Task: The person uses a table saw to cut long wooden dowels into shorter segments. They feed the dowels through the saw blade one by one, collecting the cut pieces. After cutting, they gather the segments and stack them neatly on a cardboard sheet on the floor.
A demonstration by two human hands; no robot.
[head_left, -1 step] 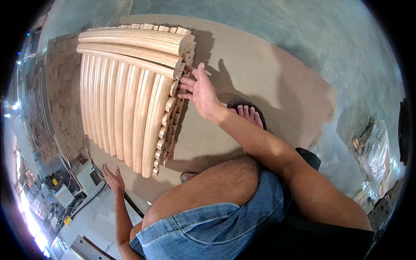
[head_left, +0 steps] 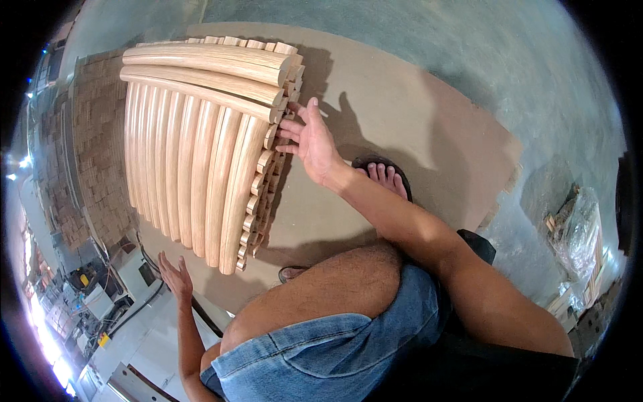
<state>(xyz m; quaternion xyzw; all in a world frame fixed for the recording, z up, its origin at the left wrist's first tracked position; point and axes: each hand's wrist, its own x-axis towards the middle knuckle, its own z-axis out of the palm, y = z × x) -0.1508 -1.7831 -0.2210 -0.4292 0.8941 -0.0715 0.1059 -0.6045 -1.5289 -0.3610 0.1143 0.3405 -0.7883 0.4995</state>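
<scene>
A stack of pale half-round wooden strips [head_left: 177, 167] stands in layers at the upper left, smooth rounded faces up. Across its far side lie a few thicker strips [head_left: 201, 84], set crosswise over the others. My right hand [head_left: 311, 144] is open beside the stack's right end, thumb raised and fingers spread. Its fingertips reach the strip ends; whether they touch or stop just short I cannot tell. My left hand [head_left: 175, 276] is also open, fingers stretched, held apart from the stack near its lower left. Neither hand holds anything.
A brown board [head_left: 402, 87] lies on the grey-green floor [head_left: 529, 74] beneath the stack. Darker stacks of wooden pieces [head_left: 100, 147] rise at the left. Cables and equipment [head_left: 100, 301] crowd the lower left. A clear plastic-wrapped bundle [head_left: 579, 234] lies at the right. My sandalled foot [head_left: 382, 175] is close by.
</scene>
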